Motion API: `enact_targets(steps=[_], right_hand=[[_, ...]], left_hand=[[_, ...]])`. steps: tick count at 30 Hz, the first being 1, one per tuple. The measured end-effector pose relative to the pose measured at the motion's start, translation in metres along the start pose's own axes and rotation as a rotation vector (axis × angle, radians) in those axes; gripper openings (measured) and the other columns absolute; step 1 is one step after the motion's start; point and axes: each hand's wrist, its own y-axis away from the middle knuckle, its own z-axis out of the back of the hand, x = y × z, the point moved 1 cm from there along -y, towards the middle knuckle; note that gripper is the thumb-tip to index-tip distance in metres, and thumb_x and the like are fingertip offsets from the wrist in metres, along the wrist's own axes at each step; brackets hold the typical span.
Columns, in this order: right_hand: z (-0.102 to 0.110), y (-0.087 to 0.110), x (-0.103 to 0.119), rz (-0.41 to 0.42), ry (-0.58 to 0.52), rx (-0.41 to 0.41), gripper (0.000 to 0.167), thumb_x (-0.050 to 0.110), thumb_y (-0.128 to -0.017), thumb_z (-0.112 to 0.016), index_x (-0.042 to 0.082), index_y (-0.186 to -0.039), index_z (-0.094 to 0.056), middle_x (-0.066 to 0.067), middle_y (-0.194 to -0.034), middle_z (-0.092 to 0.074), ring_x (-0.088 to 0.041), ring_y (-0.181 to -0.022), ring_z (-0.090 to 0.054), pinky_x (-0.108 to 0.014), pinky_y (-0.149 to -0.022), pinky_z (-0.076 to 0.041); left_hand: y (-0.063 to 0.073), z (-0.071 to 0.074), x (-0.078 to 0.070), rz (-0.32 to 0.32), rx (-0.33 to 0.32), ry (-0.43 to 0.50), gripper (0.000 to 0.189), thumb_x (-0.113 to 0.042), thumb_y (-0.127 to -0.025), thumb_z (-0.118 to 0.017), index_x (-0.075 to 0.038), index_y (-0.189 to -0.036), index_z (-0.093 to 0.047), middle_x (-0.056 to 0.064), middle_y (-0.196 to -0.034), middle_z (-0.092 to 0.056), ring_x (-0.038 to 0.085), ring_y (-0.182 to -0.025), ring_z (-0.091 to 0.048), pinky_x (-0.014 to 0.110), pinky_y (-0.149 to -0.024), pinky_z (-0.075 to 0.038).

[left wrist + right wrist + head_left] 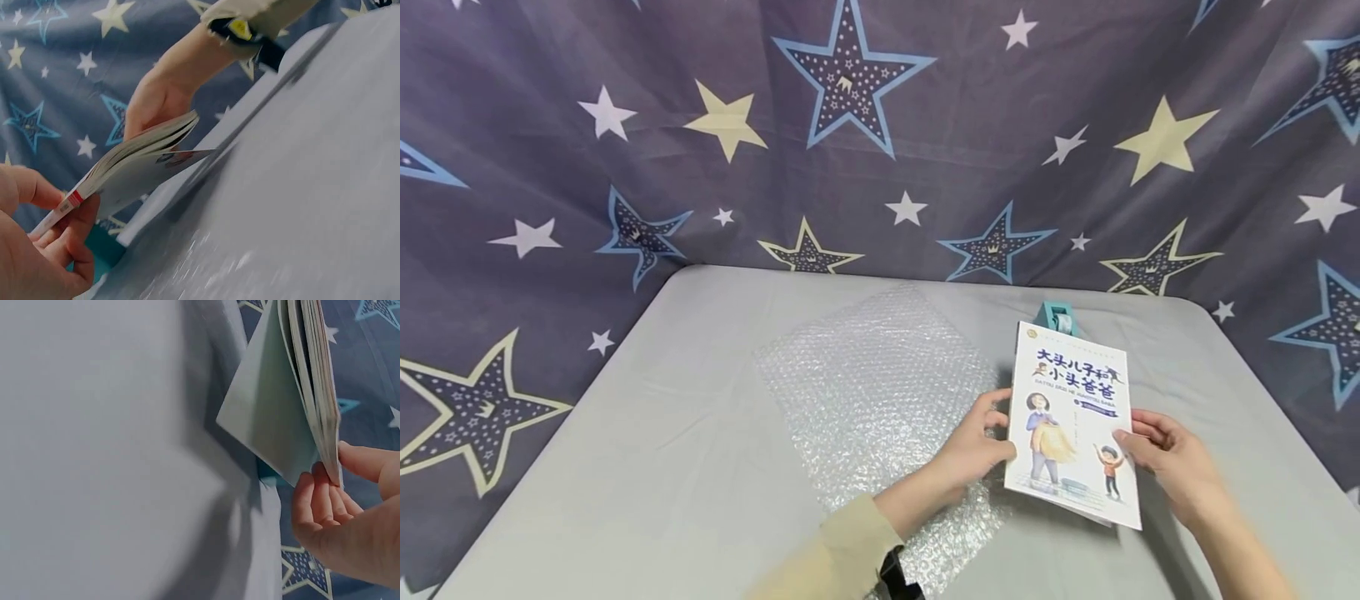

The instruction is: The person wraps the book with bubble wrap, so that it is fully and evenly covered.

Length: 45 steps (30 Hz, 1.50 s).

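A white paperback book (1075, 417) with a drawn cover is held above the table's right side, cover up. At its spine, my left hand (973, 446) pinches the edge between thumb and fingers. The opposite edge is gripped by my right hand (1180, 462), thumb on the cover and fingers beneath. From the left wrist view the book (137, 156) appears tilted, its back cover hanging slightly away from the pages. That loose back cover also shows in the right wrist view, below the page block of the book (312, 381).
A sheet of clear bubble wrap (880, 375) lies flat on the grey cloth-covered table (662, 417), left of the book. Behind the book stands a teal tape dispenser (1057, 317), partly covered by it. A star-patterned curtain (925, 100) borders the table's back.
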Motion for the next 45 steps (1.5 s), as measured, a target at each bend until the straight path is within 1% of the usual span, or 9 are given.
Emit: enact_targets(steps=[3, 7, 10, 14, 23, 30, 34, 38, 45], right_hand=[[-0.008, 0.001, 0.001, 0.065, -0.009, 0.005, 0.032, 0.013, -0.085, -0.063, 0.011, -0.112, -0.046, 0.021, -0.087, -0.061, 0.004, -0.078, -0.057, -0.014, -0.066, -0.047], [-0.019, 0.004, 0.006, 0.162, -0.083, 0.021, 0.033, 0.008, -0.086, -0.061, 0.009, -0.114, -0.044, 0.019, -0.091, -0.06, 0.004, -0.082, -0.056, -0.012, -0.068, -0.046], [-0.028, 0.005, 0.011, 0.194, -0.173, 0.03, 0.033, 0.003, -0.086, -0.06, 0.008, -0.114, -0.043, 0.015, -0.092, -0.061, 0.002, -0.082, -0.057, -0.012, -0.069, -0.047], [-0.042, 0.002, 0.017, 0.211, -0.208, 0.03, 0.034, 0.003, -0.086, -0.059, 0.009, -0.114, -0.042, 0.014, -0.092, -0.061, 0.001, -0.081, -0.057, -0.012, -0.069, -0.048], [-0.071, -0.005, 0.026, 0.158, -0.259, 0.025, 0.035, 0.004, -0.086, -0.059, 0.005, -0.116, -0.041, 0.013, -0.089, -0.061, -0.001, -0.078, -0.056, -0.013, -0.063, -0.047], [-0.093, -0.012, 0.034, 0.138, -0.177, -0.07, 0.046, 0.006, -0.085, -0.061, -0.003, -0.124, -0.039, 0.014, -0.093, -0.058, -0.002, -0.083, -0.053, -0.013, -0.068, -0.046], [-0.107, -0.016, 0.041, 0.106, -0.128, -0.113, 0.047, 0.002, -0.084, -0.06, -0.004, -0.126, -0.042, -0.002, -0.107, -0.057, -0.003, -0.088, -0.052, -0.011, -0.073, -0.045], [-0.117, -0.019, 0.048, 0.071, -0.081, -0.127, 0.048, 0.001, -0.084, -0.058, -0.002, -0.129, -0.043, -0.016, -0.121, -0.051, -0.007, -0.093, -0.048, -0.009, -0.075, -0.043], [-0.134, -0.025, 0.051, 0.027, -0.129, -0.137, 0.047, -0.001, -0.084, -0.056, -0.001, -0.129, -0.044, -0.015, -0.121, -0.048, -0.015, -0.1, -0.046, -0.008, -0.072, -0.042]], left_hand=[[-0.002, 0.013, -0.001, -0.013, 0.032, -0.007, 0.078, 0.006, -0.065, -0.056, -0.026, -0.134, -0.039, -0.001, -0.1, -0.058, 0.013, -0.074, -0.056, 0.027, -0.065, -0.045], [-0.004, 0.027, -0.001, -0.03, 0.07, 0.03, 0.077, 0.005, -0.067, -0.056, -0.025, -0.135, -0.038, 0.001, -0.102, -0.06, 0.014, -0.084, -0.057, 0.028, -0.072, -0.049], [-0.003, 0.037, -0.002, -0.04, 0.09, 0.065, 0.076, 0.005, -0.067, -0.057, -0.023, -0.136, -0.037, 0.003, -0.105, -0.059, 0.014, -0.089, -0.057, 0.028, -0.075, -0.049], [-0.002, 0.051, -0.004, -0.057, 0.094, 0.086, 0.077, 0.005, -0.067, -0.057, -0.02, -0.137, -0.036, 0.009, -0.109, -0.058, 0.014, -0.085, -0.057, 0.026, -0.072, -0.048], [0.004, 0.083, -0.003, -0.053, 0.098, 0.045, 0.077, -0.002, -0.069, -0.059, -0.023, -0.139, -0.033, 0.008, -0.113, -0.057, 0.018, -0.097, -0.053, 0.027, -0.078, -0.045], [0.005, 0.1, -0.002, -0.058, 0.063, 0.024, 0.076, -0.001, -0.071, -0.059, -0.022, -0.139, -0.033, 0.011, -0.115, -0.055, 0.018, -0.094, -0.053, 0.025, -0.074, -0.044], [0.006, 0.11, 0.003, -0.048, 0.026, 0.027, 0.077, 0.001, -0.07, -0.059, -0.019, -0.14, -0.032, 0.011, -0.114, -0.055, 0.017, -0.091, -0.054, 0.025, -0.073, -0.045], [0.006, 0.118, 0.005, -0.051, -0.005, 0.03, 0.076, 0.001, -0.07, -0.059, -0.019, -0.14, -0.033, 0.01, -0.112, -0.056, 0.018, -0.095, -0.052, 0.026, -0.073, -0.046], [0.008, 0.132, 0.004, -0.052, -0.011, 0.017, 0.076, 0.001, -0.071, -0.059, -0.022, -0.139, -0.033, 0.008, -0.112, -0.056, 0.018, -0.096, -0.051, 0.026, -0.072, -0.044]])
